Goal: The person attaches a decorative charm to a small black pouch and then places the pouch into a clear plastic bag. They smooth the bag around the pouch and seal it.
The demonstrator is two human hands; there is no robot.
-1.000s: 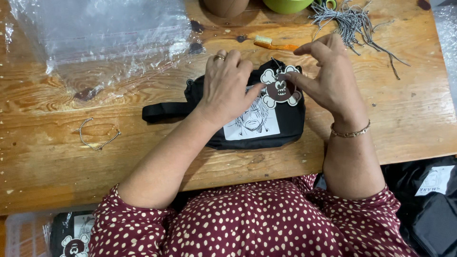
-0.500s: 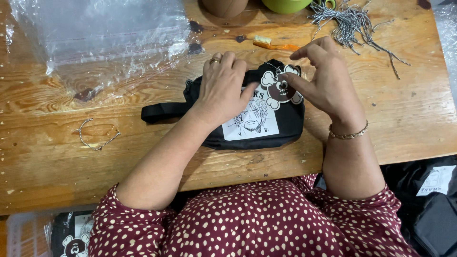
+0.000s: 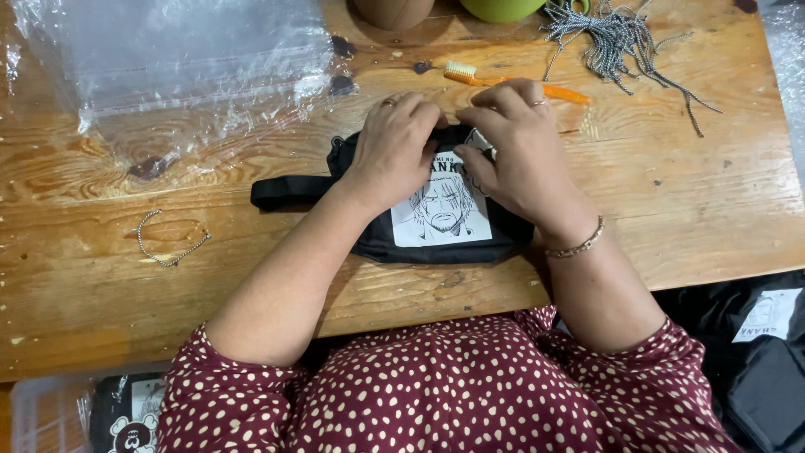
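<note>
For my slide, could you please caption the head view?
Both hands, left and right, press a black pouch on a wooden table beside an orange toothbrush.

The pouch [image 3: 436, 210] is black with a white patch drawn in black lines. Above it on the brown wood-grain counter [image 3: 109, 277] lie an orange toothbrush [image 3: 511, 82] and black-and-white flecked cords [image 3: 616, 38]. Below it, the blouse [image 3: 444, 394] is maroon with cream dots.

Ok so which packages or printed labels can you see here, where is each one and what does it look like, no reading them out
Printed patch: white rectangle with a line-drawn face, on the black pouch under both hands.
Clear plastic bags: see-through stack, table's far left.
Bagged pouch: black with white print, in clear plastic, bottom left.
White label: pale rectangle on the black items at lower right.
No signs or screens.
</note>
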